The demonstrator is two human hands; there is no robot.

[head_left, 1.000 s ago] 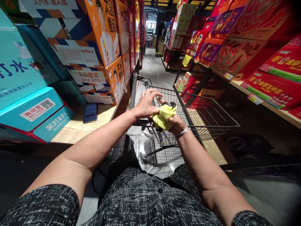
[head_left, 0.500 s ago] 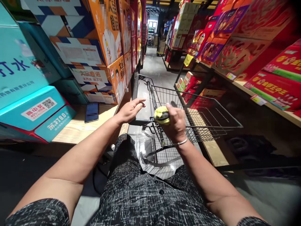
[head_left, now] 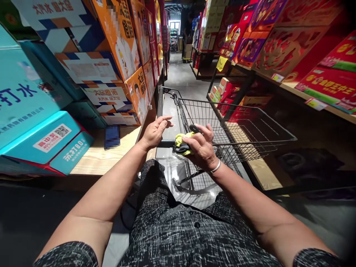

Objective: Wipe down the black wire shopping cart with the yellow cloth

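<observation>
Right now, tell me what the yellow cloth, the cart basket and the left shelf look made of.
The yellow cloth: soft, fuzzy fabric, likely microfibre; it bunches and folds under the right hand. The cart basket: thin metal wire in a grid, dark, probably coated finish. The left shelf: pale wood or wood-look board, matte, with visible grain lines.

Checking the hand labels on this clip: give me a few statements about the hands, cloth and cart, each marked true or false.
1. The right hand holds a yellow cloth against the cart handle. True.
2. The left hand grips the cloth too. False: it is beside the cloth, fingers open, not on it.
3. A bracelet is on the left wrist. False: it is on the right wrist.
4. Boxes stand on shelves on both sides of the aisle. True.
</observation>
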